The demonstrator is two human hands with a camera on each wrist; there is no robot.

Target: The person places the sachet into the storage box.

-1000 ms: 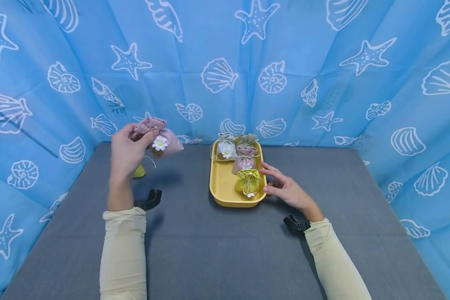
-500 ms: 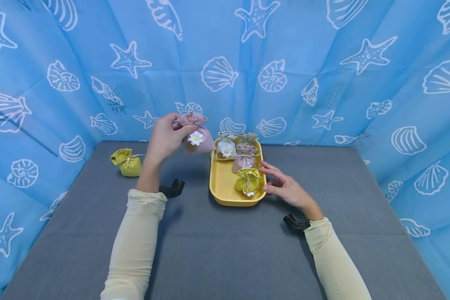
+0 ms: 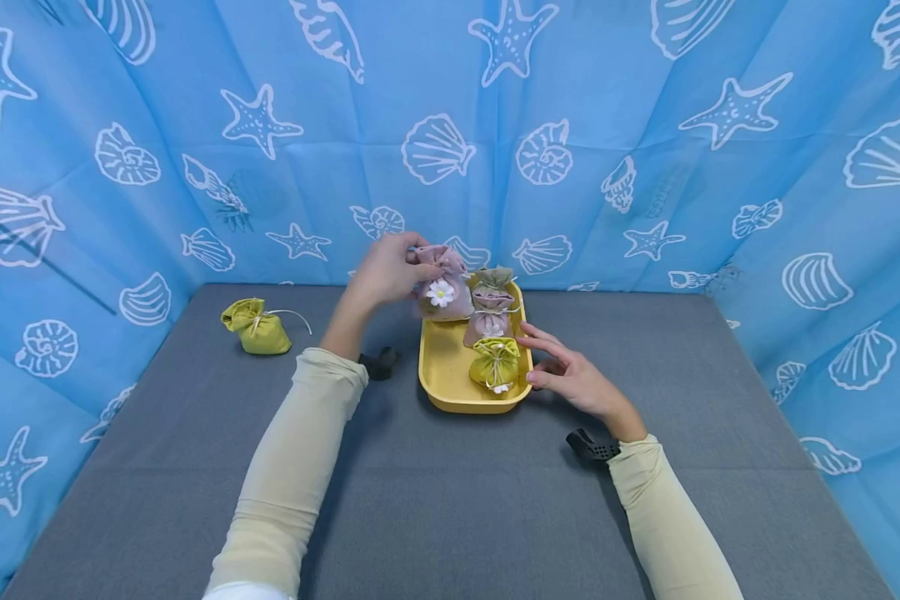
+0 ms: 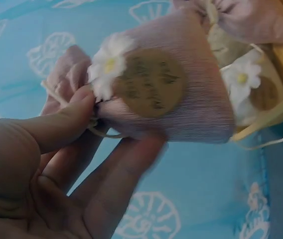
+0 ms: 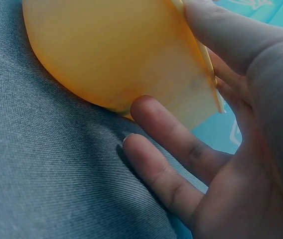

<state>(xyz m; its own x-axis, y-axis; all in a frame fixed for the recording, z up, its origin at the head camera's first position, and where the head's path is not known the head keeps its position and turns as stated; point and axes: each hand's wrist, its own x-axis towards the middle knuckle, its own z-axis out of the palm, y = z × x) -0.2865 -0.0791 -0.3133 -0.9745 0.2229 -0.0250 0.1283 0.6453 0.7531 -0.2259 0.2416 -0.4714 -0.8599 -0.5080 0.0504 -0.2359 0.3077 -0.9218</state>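
My left hand (image 3: 390, 271) pinches a pink drawstring pouch (image 3: 447, 302) near its gathered neck, over the far left of the yellow tray (image 3: 438, 387). A white daisy and a round brown label with dark writing show on this pouch (image 4: 201, 84) in the left wrist view. In the head view it hides the white pouch (image 4: 276, 107) behind it. My right hand (image 3: 577, 383) touches the tray's right rim, fingers spread along it; two fingers (image 5: 161, 122) reach beside its outer wall (image 5: 111, 45) in the right wrist view.
Along the tray's right side are a pink pouch (image 3: 487, 323), with a greyish-green one (image 3: 495, 277) at its far end, and a yellow-green pouch (image 3: 495, 367). Another yellow-green pouch (image 3: 262, 332) lies on the grey cloth at left. A blue shell-print curtain (image 3: 450, 200) stands behind.
My left hand has carried the pink pouch rightward from above the left of the table to the tray, lowering it lately. The right hand and tray have stayed put.
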